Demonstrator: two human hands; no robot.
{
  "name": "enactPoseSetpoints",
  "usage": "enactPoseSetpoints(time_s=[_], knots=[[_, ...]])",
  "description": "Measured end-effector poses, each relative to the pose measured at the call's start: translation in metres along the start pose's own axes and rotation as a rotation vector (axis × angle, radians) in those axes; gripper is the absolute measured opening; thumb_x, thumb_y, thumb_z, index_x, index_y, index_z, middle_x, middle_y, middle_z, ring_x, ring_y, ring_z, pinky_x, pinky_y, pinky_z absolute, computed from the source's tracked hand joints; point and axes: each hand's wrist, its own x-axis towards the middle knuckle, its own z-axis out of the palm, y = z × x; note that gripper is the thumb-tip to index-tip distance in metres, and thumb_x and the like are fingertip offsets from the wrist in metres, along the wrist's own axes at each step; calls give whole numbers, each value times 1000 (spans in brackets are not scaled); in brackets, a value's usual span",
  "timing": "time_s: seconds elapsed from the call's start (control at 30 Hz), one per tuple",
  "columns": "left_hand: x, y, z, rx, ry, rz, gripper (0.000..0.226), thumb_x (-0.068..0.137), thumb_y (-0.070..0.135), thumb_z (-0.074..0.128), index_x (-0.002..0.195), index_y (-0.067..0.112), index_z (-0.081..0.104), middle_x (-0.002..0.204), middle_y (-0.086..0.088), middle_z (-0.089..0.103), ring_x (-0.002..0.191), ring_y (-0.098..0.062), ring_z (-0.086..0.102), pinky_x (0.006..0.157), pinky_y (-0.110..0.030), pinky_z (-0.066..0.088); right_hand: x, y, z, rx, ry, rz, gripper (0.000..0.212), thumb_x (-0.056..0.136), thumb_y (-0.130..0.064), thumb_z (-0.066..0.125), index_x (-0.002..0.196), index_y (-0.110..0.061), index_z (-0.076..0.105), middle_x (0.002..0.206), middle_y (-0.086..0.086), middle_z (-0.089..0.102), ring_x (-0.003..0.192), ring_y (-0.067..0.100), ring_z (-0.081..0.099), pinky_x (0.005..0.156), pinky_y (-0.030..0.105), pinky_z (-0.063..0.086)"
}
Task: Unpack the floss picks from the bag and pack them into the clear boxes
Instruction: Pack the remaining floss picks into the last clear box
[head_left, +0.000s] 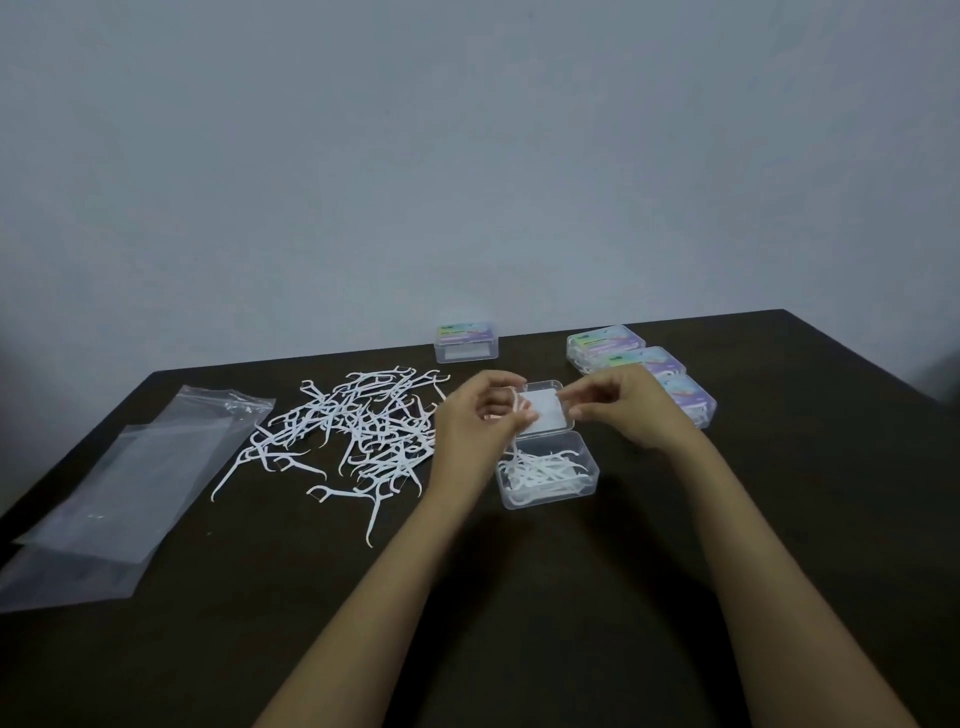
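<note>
The left grip (480, 415) hovers just above the table (779, 493), its fingers curled around a white held pick (516, 413) that hangs down towards the open box (545, 501); the right grip (631, 410) floats opposite it, thumb and forefinger drawn together close to the pick's upper end, but blur hides whether they actually pinch anything, so I cannot tell if it grasps or is released. The open box sits directly below and between the two grips; its hinged lid (545, 415) stands tilted back behind the base; a loose layer of boxed picks (545, 474) lies inside.

To the left of the box, a tangled pile of floss picks (358, 431) spreads over the dark table, a few strays lying apart at its near edge; further left again, the clear bag (130, 478) lies flat, its mouth pointing towards the pile.

At the far edge, near the wall (467, 156), a single closed box (466, 341) with a colourful label stands alone; to the right of it, three more labelled boxes (641, 360) form a slanting row, each touching the next, with the nearest one partly hidden behind the right grip; white picks show faintly through their clear sides.

Both bare forearms reach in from the lower edge of the view.
</note>
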Motion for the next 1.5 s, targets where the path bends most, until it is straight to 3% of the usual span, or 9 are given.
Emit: enactPoseSetpoints(time_s=[0.2, 0.33, 0.4, 0.57, 0.73, 1.07, 1.17, 1.33, 1.5], knots=[[3, 3, 18, 384, -213, 65, 37, 75, 1, 72, 111, 7, 66, 94, -10, 67, 74, -6, 58, 67, -1, 40, 3, 7, -4, -21, -1, 23, 22, 84, 2, 61, 102, -9, 69, 95, 7, 69, 83, 10, 63, 75, 16, 49], [4, 6, 23, 512, -340, 61, 39, 83, 6, 65, 122, 7, 60, 114, -15, 65, 102, -24, 62, 90, -25, 42, 3, 9, -4, -28, -2, 23, 23, 83, 2, 62, 102, -9, 69, 93, 6, 69, 81, 8, 63, 74, 15, 49], [6, 5, 23, 532, -325, 88, 43, 82, 10, 67, 125, 12, 58, 115, -13, 65, 100, -21, 63, 89, -24, 43, 4, 11, -4, -43, 1, 23, 23, 83, 1, 62, 102, -10, 70, 92, 5, 69, 81, 8, 62, 73, 14, 48], [13, 2, 12, 413, -224, 96, 39, 78, 12, 71, 116, 10, 65, 108, -11, 69, 83, -7, 60, 68, -2, 42, 4, 11, 0, -116, 1, 15, 20, 84, -5, 63, 101, -12, 70, 91, 4, 67, 80, 10, 60, 73, 18, 49], [22, -7, -19, 479, -87, 85, 24, 83, 9, 66, 107, 8, 70, 102, -7, 70, 80, -5, 57, 64, 3, 40, -1, -1, 9, -147, -95, -39, 18, 82, -17, 68, 99, -12, 72, 95, 2, 68, 78, 6, 57, 63, 11, 42], [29, -43, -100, 760, 74, -100, 23, 84, 11, 65, 107, 7, 69, 111, -11, 67, 97, -20, 61, 86, -28, 43, -1, -12, 46, -543, -161, -210, 26, 82, -29, 67, 104, -17, 71, 98, 3, 63, 81, 5, 43, 72, 18, 34], [30, -51, -116, 854, 47, -196, 28, 84, 16, 67, 111, 9, 67, 118, -12, 62, 105, -24, 58, 88, -30, 41, -1, -9, 46, -569, -151, -202, 20, 84, -25, 66, 99, -15, 73, 96, 3, 64, 78, 6, 42, 72, 19, 39], [25, -65, -119, 958, -219, -343, 48, 87, 36, 61, 129, 13, 53, 134, -8, 52, 123, -23, 47, 100, -33, 37, -4, -9, 42, -644, -114, -194, 19, 87, -26, 60, 102, -18, 69, 109, 2, 60, 98, 12, 48, 95, 32, 42], [22, -70, -110, 944, -130, -254, 33, 86, 30, 63, 116, 14, 63, 123, -5, 60, 114, -22, 53, 97, -39, 41, -5, -15, 49, -683, -150, -225, 30, 88, -38, 57, 116, -28, 63, 120, 3, 54, 114, 17, 43, 96, 31, 36]])
